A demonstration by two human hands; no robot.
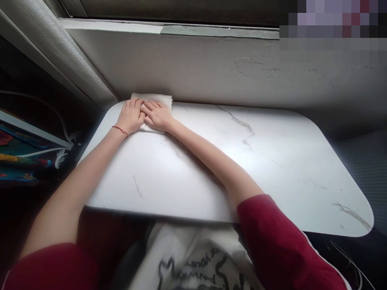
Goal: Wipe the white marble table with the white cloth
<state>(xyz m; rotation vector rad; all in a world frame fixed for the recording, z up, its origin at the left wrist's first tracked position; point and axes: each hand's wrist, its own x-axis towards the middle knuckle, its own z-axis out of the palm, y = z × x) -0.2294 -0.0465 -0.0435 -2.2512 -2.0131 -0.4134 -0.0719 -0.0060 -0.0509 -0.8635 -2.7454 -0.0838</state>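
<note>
A folded white cloth [155, 98] with a scalloped edge lies at the far left of the white marble-patterned table [193, 181], close to the wall. My left hand [130, 116] presses on its left part, fingers closed over the cloth and pointing away from me. On the cloth's middle and right rests my right hand [157, 115], its fingers slightly bent and closed on it. The two hands touch at the fingers and thumbs. Their palms and the cloth beneath them are hidden.
Behind the table's back edge rises a grey wall [196, 68] with worn patches, topped by a ledge [211, 31]. A pale curtain [57, 44] hangs at the left. Cables [62, 155] and colourful fabric [18, 157] are left of the table. More cables [352, 262] are below right.
</note>
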